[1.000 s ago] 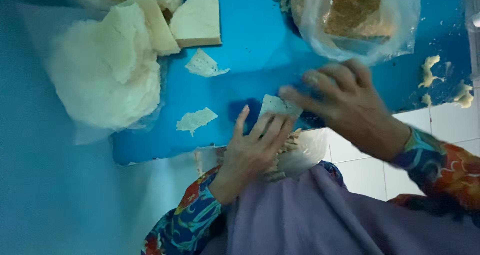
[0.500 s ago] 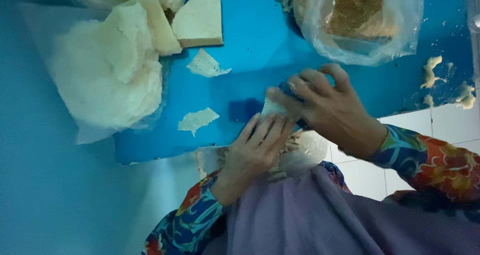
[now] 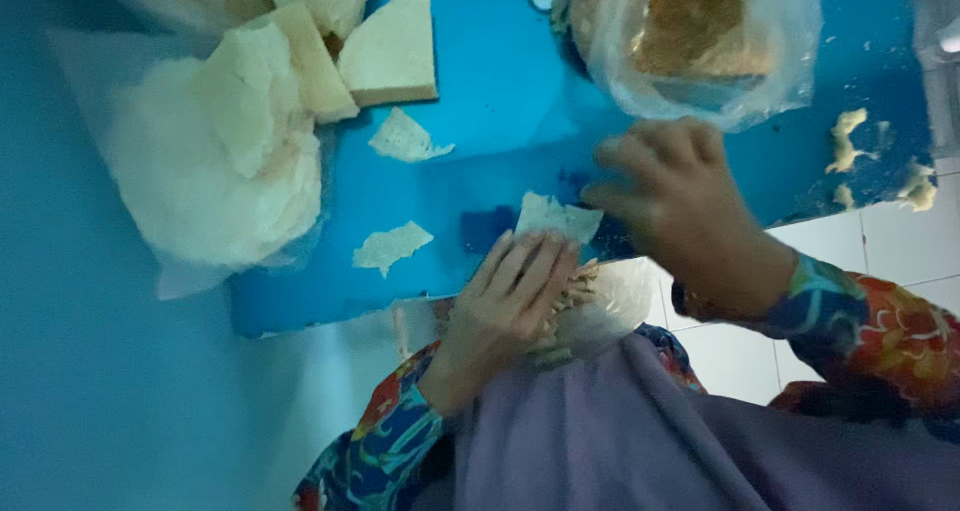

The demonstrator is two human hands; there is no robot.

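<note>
A thin pale wrapper sheet (image 3: 552, 214) lies at the near edge of the blue board (image 3: 500, 101). My left hand (image 3: 510, 296) rests on its near part, fingers together and pressed flat, holding it down. My right hand (image 3: 675, 196) is blurred, its fingers curled, and its fingertips pinch the sheet's right edge. Under my left hand, at my lap, sits a clear plastic bag (image 3: 610, 306) with pale strips in it.
A bagged stack of round wrappers (image 3: 210, 161) and triangular cut pieces (image 3: 390, 56) lie at the far left. Two torn scraps (image 3: 405, 139) (image 3: 392, 246) lie on the board. A plastic bag of brown filling (image 3: 690, 31) is at the back, and dough bits (image 3: 845, 136) and white tiles (image 3: 900, 241) are to the right.
My right hand slid left over the sheet, then drew back to the right, still at its edge. My left hand stayed pressed on the sheet.
</note>
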